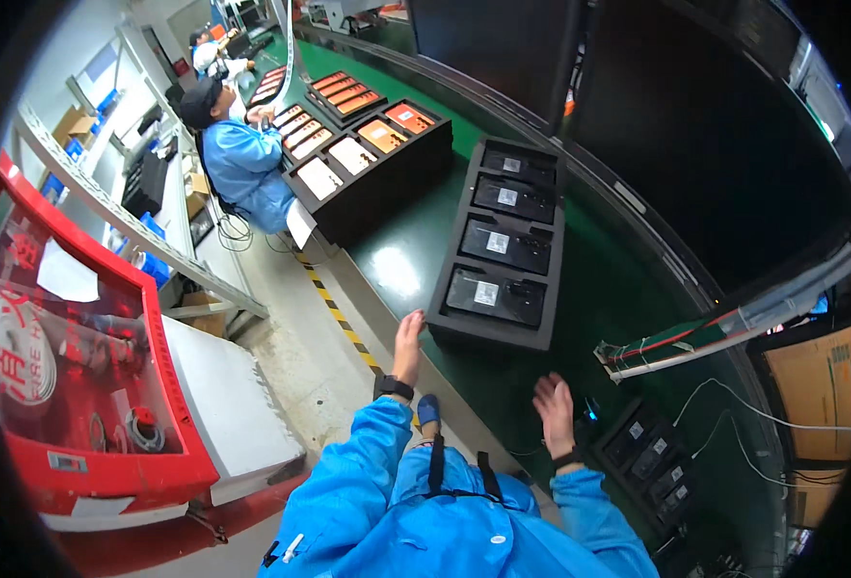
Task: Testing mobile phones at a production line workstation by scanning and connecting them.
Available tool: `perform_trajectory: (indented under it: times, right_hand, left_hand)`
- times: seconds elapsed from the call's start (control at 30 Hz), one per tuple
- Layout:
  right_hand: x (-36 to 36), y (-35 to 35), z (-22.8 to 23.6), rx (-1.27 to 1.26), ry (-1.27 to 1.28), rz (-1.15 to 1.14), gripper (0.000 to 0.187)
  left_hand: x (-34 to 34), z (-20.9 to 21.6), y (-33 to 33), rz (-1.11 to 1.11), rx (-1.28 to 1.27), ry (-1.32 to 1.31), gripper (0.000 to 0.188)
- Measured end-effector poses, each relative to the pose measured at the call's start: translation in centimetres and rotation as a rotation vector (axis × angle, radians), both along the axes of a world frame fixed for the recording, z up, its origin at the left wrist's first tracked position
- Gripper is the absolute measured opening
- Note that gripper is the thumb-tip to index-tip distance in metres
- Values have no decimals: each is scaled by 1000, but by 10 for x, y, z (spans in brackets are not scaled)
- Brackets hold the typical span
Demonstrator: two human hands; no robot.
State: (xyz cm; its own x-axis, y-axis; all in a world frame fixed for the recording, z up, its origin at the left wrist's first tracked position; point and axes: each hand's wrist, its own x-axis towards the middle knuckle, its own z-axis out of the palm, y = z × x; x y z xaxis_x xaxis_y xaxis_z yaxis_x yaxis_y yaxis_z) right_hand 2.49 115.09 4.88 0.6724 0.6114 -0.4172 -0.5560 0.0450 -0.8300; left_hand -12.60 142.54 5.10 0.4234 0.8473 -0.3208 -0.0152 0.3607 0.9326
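1. My left hand [407,349], open and empty, is near the black tray [488,334].
2. My right hand [555,409] is loosely open, empty.
3. The tray rests on the desk [416,236], holding four dark devices [515,252].

On my left stands a red fire-hose cabinet [83,376] with a glazed front, and past it a pale metal frame [127,217] edges white shelving holding blue bins [153,268]. Beneath me the grey floor [295,385] carries a yellow-and-black striped tape [334,310] alongside my long green workbench [604,289], whose glossy top throws back a bright glare [394,270]. Large dark panels [715,144] rise across from me; cardboard [816,376] stands at my far right.
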Motion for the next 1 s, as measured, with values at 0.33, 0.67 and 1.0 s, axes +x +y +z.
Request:
perform_trajectory:
  times: [0.33, 0.67, 1.0]
  right_hand:
    - [12, 105, 22, -284, -242, -207, 62]
    - [-99, 55, 46, -193, -287, -123, 52]
    - [-136, 22, 4, -213, -221, 309, 81]
  left_hand:
    - [34, 29, -1, -112, 62, 122, 75]
    - [-68, 29, -37, -117, 71, 6, 58]
    - [-117, -41, -108, 52, -456, -720, 76]
